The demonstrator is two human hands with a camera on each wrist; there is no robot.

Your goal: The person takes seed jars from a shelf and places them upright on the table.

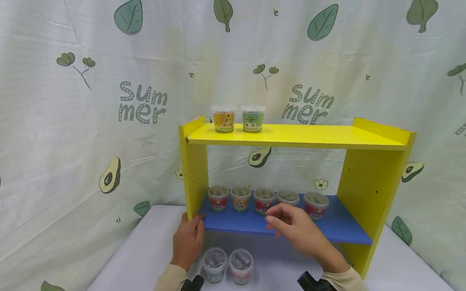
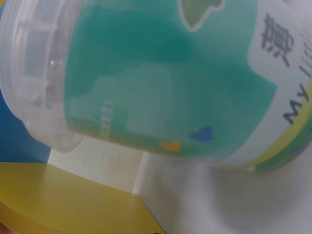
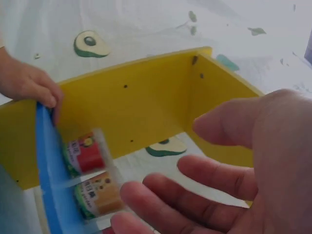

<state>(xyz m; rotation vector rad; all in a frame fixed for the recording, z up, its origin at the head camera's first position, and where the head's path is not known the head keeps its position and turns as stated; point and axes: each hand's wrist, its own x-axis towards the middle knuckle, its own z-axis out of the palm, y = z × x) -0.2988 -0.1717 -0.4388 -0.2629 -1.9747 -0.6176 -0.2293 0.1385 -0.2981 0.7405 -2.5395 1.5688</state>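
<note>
- Foreground: we see the lower cup pair (image 1: 241, 267) standing on the white table (image 1: 149, 246).
- Right hand (image 1: 301, 231): fingers loosely bent, thumb apart, holding nothing, just before the shelved cups.
- Left hand (image 1: 187, 243): curled round the stiff-looking yellow side panel (image 1: 194, 173).
- Blue shelf (image 1: 236, 222): five cups (image 1: 263, 205), probably light, smooth, thin-walled plastic; we would pinch below the rim, gently, lest they dent or slip.
- Beyond, above: the upper cup pair (image 1: 223, 122), on the yellow top board (image 1: 309, 134).
</note>
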